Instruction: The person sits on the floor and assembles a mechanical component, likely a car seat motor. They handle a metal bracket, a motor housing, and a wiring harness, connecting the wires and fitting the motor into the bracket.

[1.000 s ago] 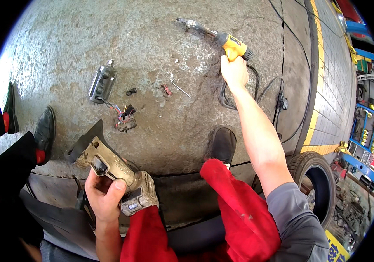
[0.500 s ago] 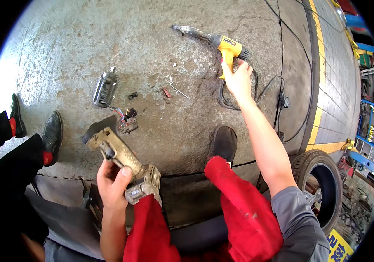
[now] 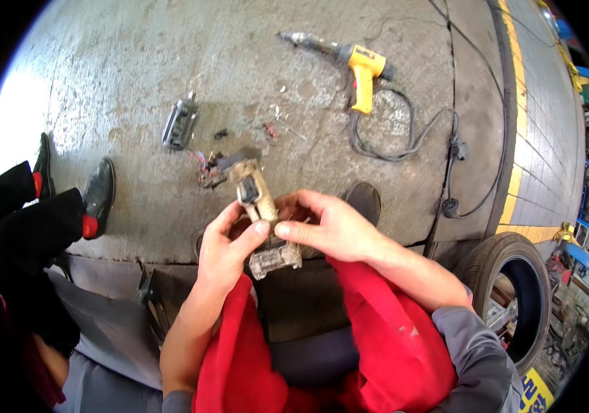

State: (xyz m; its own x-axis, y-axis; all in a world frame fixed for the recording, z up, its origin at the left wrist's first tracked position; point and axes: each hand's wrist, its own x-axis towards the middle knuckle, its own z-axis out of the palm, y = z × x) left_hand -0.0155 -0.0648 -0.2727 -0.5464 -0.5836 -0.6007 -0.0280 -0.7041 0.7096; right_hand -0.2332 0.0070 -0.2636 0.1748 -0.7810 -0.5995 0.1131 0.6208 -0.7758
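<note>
Both hands hold a worn, dirt-stained tan power tool housing (image 3: 260,191) above the floor, between my knees. My left hand (image 3: 224,253) grips the handle from the left, thumb along it. From the other side my right hand (image 3: 332,224) closes round the same handle, its thumb near the left one; my fingers partly hide the grip. The block-shaped base (image 3: 275,259) points toward me, the head away. Just beyond the head lies a dark part with coloured wires (image 3: 210,175). A dark metal tool section (image 3: 181,122) lies farther off on the left.
A yellow heat gun (image 3: 364,69) lies on the concrete at the far right, its black cord (image 3: 411,131) looped beside it. A small red piece (image 3: 269,129) and thin rod (image 3: 292,130) lie mid-floor. A tyre (image 3: 511,296) stands right; another person's shoe (image 3: 99,196) is left.
My right hand has let go of the heat gun, which rests on the floor, and has come back to the tool housing. My left hand has brought the housing to the right.
</note>
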